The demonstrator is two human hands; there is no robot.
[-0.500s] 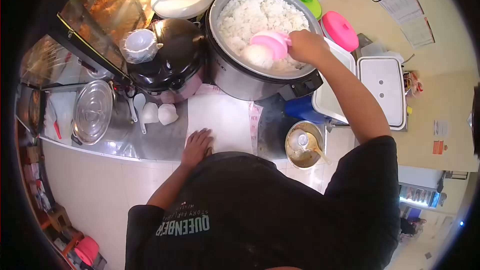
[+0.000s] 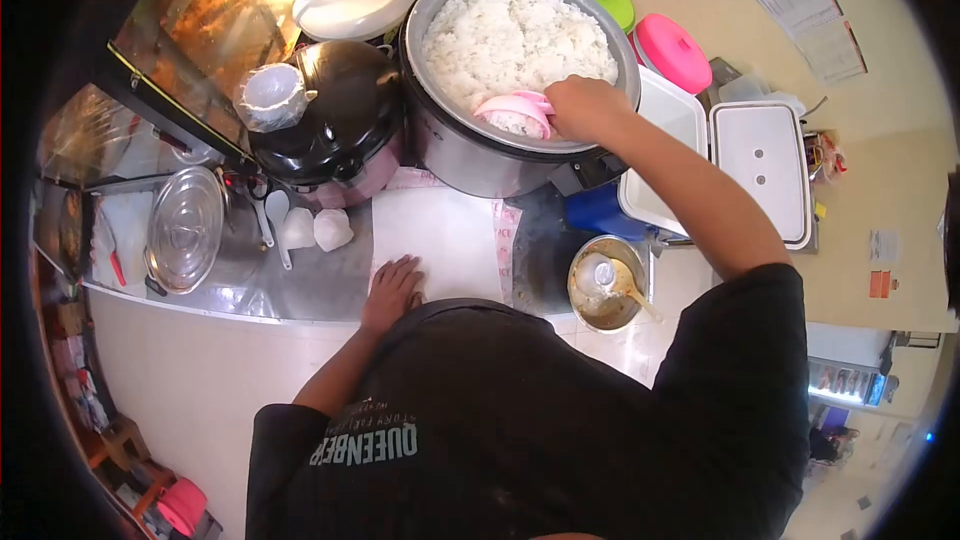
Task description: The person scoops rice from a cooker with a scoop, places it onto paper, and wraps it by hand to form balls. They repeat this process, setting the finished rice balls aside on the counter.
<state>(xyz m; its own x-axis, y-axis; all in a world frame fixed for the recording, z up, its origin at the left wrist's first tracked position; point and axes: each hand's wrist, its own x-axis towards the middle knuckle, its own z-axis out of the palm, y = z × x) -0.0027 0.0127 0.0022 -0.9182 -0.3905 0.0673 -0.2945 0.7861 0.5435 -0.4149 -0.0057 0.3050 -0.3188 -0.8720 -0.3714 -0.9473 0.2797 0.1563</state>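
My right hand [image 2: 590,112] is closed round the handle of a pink scoop [image 2: 516,108], inside the large rice cooker [image 2: 480,165]. Rice shows in the scoop, which sits against the front inner side of the pot. White rice [image 2: 520,40] fills much of the cooker. My left hand [image 2: 396,288] lies with fingers spread on the left front part of a white paper sheet [image 2: 440,240]. Under that sheet, printed paper [image 2: 508,240] shows at the right and back edges.
Left of the rice cooker stands a black-lidded cooker [image 2: 335,110] with a wrapped cup [image 2: 270,97] on top. A metal bowl [image 2: 609,283] with a spoon is at the right front. An open white cooler [image 2: 660,125], white spoons [image 2: 277,225] and a glass lid [image 2: 187,230] are also around.
The pink scoop has moved down and left to the pot's front side, tilting with rice in it. My right hand has shifted slightly left and down. My left hand stays on the paper.
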